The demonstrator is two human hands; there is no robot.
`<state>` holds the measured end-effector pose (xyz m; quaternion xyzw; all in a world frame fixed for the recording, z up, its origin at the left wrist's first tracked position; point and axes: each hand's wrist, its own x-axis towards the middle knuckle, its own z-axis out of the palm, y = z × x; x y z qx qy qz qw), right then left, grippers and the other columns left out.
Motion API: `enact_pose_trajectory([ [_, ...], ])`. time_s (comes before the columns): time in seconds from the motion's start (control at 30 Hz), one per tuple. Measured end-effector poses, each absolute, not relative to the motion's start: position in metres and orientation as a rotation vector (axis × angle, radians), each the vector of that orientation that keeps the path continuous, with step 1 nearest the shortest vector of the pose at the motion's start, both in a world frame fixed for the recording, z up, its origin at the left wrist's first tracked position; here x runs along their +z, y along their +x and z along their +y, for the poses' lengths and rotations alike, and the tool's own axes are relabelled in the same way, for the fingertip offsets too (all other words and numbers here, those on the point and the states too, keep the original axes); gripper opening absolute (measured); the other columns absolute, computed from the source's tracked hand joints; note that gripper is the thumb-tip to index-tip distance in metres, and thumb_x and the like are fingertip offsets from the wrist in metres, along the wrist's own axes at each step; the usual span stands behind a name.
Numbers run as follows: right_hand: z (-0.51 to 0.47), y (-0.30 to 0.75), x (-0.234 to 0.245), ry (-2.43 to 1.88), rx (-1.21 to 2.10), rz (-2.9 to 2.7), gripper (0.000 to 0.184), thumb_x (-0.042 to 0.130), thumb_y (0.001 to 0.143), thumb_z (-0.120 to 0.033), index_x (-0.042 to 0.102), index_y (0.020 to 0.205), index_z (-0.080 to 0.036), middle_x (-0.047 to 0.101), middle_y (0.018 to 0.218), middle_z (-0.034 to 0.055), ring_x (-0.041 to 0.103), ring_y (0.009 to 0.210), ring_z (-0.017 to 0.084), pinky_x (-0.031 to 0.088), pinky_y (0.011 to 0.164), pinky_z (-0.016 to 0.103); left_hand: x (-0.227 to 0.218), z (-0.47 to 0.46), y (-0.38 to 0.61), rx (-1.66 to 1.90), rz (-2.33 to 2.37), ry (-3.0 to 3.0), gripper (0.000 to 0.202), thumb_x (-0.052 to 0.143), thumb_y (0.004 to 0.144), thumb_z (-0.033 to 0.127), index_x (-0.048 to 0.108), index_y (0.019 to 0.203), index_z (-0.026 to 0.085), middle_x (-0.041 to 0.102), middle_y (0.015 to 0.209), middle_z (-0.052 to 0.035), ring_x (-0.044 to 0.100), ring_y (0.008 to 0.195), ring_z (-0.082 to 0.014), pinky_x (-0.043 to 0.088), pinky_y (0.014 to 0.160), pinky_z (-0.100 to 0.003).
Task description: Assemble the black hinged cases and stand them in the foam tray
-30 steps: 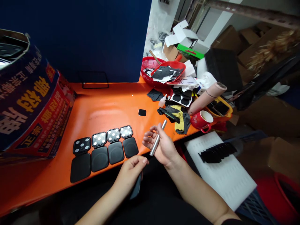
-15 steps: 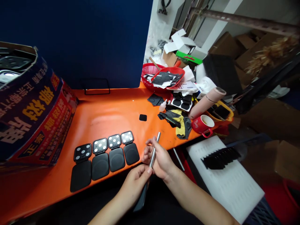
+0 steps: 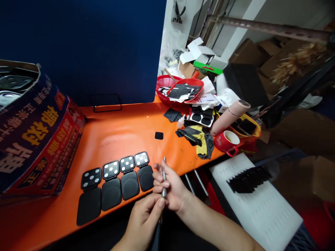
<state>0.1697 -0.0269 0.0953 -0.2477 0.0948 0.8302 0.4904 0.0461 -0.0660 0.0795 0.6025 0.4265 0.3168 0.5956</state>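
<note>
Over the table's front edge, my right hand [image 3: 172, 188] has its fingers closed around a thin metal rod [image 3: 164, 174], which stands nearly upright. Below it, my left hand [image 3: 142, 218] is closed, its thumb pressed at the rod's lower end. A dark flat plate [image 3: 156, 235] shows under my left hand, mostly hidden by it. Left of my hands, several black folding pads [image 3: 111, 193] lie unfolded in a row, their smaller upper halves marked with white dots. A small black rounded piece [image 3: 158, 135] rests further back on the orange table [image 3: 123, 132].
A printed carton [image 3: 44, 129] stands at the left. On the right are a red mug [image 3: 226, 142], a pink bottle [image 3: 230, 116], a glove [image 3: 204, 143] and a red basket [image 3: 163, 92]. White foam [image 3: 259, 198] with black pieces [image 3: 248, 178] lies lower right.
The rod has swung more upright and, with both hands, shifted left and down. My right fingers have curled more tightly around it. The whole view has shifted slightly.
</note>
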Motion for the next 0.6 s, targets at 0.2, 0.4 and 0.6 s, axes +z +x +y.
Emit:
enact_pose_trajectory([
  [0.2,-0.021,0.182,0.093,-0.562,1.943,0.257,0.033,0.037,0.095,-0.04,0.054,0.082,-0.016,0.038,0.048,-0.0097,0.029,0.031,0.0,0.029,0.038,0.012,0.081,-0.058,0.042,0.644,1.032,1.36,0.031,0.051,0.081,0.04,0.066,0.068,0.016,0.058,0.055,-0.0016,0.052,0.053,-0.0134,0.04,0.054,-0.021],
  [0.4,-0.021,0.195,0.089,-0.64,1.87,0.206,0.03,0.041,0.094,-0.04,0.055,0.08,-0.017,0.038,0.046,-0.0099,0.027,0.031,0.001,0.026,0.038,0.013,0.066,-0.063,0.04,0.396,1.062,1.28,0.024,0.054,0.075,0.034,0.064,0.061,0.017,0.06,0.057,-0.0018,0.052,0.056,-0.0147,0.039,0.055,-0.022],
  [0.6,-0.025,0.199,0.084,-0.828,1.814,0.051,0.025,0.053,0.087,-0.042,0.054,0.078,-0.018,0.038,0.044,-0.0105,0.022,0.032,0.001,0.023,0.038,0.015,0.042,-0.067,0.022,0.165,1.204,1.628,0.038,0.052,0.079,0.037,0.055,0.045,0.02,0.05,0.044,0.0012,0.044,0.045,-0.0137,0.028,0.051,-0.024],
])
